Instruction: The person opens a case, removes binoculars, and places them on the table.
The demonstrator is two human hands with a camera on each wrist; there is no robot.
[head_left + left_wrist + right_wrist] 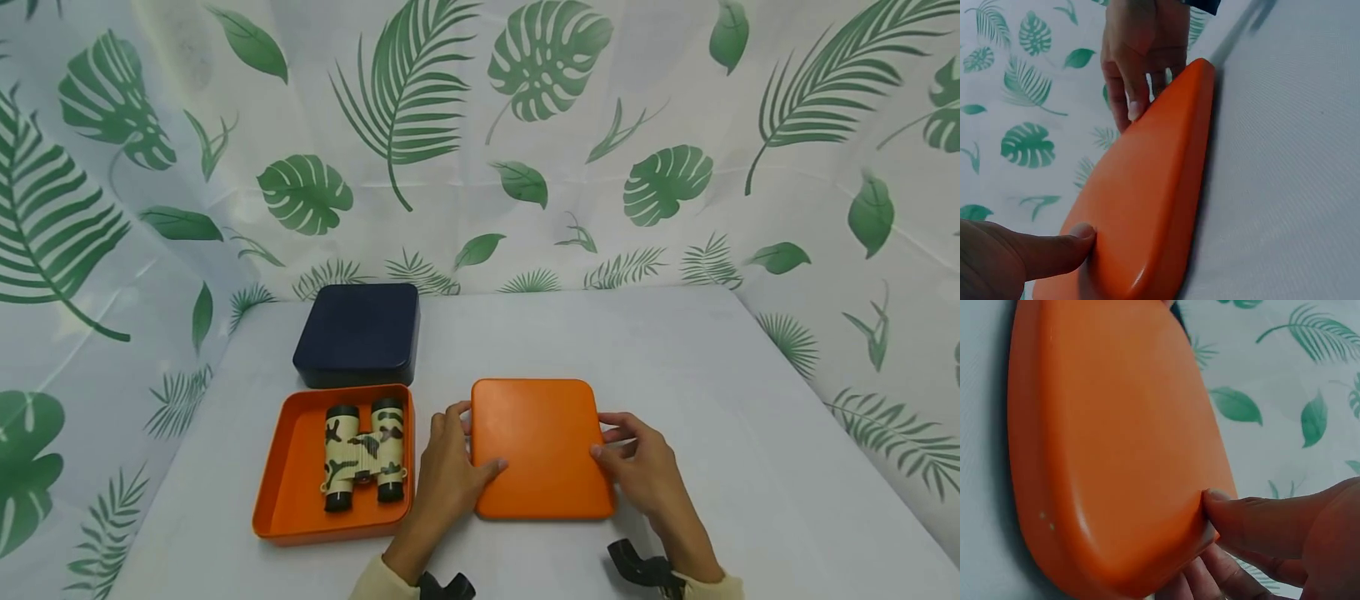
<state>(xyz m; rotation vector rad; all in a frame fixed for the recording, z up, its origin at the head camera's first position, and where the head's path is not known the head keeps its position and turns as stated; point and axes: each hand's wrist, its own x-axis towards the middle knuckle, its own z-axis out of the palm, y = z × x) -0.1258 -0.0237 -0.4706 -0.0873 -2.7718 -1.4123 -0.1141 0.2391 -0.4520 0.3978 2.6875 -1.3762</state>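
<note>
An orange lid (542,450) with rounded corners lies top side up between both hands. My left hand (452,471) grips its left edge, thumb on the top face and fingers at the side. On the opposite edge my right hand (641,467) pinches it, thumb on top and fingers curled beneath the rim in the right wrist view. To the left stands an open orange box (296,458), with camouflage-patterned binoculars (365,454) lying in its right half. The left forearm passes close by the box's front right corner.
A dark blue box (360,329) sits right behind the orange box, at the back left. White cloth covers the table (750,433). A leaf-patterned curtain (570,192) hangs behind and along both sides.
</note>
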